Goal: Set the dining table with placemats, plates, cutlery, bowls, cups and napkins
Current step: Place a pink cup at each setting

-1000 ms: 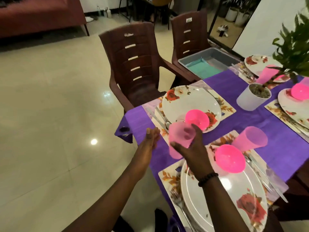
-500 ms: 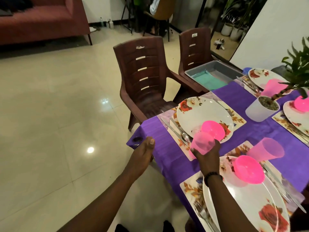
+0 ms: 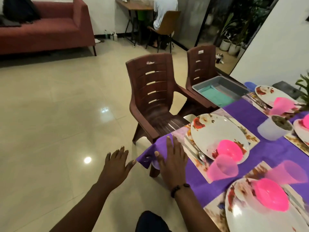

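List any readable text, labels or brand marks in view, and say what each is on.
No text can be read.
Far brown chair: small white sticker on the backrest, too small to read.
Near brown chair: torn white label remnant at the backrest top, nothing legible.
Floor bottles by the sofa: labels too small and blurred.

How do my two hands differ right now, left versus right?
The left hand hangs over the floor, off the table's corner, touching nothing. The right hand lies over the purple tablecloth at that corner, beside the cutlery. The right wrist wears a dark bead bracelet; the left wrist is bare. Shared: both are open, fingers straight and spread, palms down, with no grip on anything.
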### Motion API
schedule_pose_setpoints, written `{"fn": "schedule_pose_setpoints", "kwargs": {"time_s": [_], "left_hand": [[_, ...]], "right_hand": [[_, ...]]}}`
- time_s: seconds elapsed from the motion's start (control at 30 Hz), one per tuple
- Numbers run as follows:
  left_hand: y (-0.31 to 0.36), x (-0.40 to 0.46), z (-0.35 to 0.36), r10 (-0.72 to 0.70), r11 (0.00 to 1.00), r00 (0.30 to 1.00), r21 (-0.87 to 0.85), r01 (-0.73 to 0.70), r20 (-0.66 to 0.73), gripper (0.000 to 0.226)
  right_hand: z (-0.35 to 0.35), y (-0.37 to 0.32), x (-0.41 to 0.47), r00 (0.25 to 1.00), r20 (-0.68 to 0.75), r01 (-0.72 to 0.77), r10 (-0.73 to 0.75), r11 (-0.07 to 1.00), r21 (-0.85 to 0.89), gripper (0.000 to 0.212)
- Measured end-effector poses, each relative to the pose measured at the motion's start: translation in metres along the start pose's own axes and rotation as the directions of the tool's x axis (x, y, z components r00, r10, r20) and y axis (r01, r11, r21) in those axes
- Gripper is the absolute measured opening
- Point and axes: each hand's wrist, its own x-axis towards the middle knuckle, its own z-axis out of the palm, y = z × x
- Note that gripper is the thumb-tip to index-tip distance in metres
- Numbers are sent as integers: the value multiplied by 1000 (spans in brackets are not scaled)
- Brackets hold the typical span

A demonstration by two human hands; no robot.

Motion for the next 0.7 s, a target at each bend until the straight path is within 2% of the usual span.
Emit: {"fn": "schedule_pose_setpoints", "kwargs": {"time_s": [0.07,0.23,0.4,0.53,0.7], "left_hand": [[-24,18,-10,1,998,1000,56,-1,-11,118],[-90,87,-35,9,984,1000,180,-6,-13,85],[-151,166,-65,5,967,1000,254,0,-21,80],[-193,230,-103,-18,963,998,268,33,-59,84],[-226,307,-138,-61,986,981,142,88,-183,70]], "right_hand": [[23,-13,17,997,66,28,-27,1000,-11,74],[83,-51,85,990,108,98,-91,994,-58,70],[140,-95,169,981,173,104,-88,991,-84,76],[160,-130,237,975,174,152,-135,984,-91,76],[174,-173,328,975,146,184,-167,976,-113,73]]}}
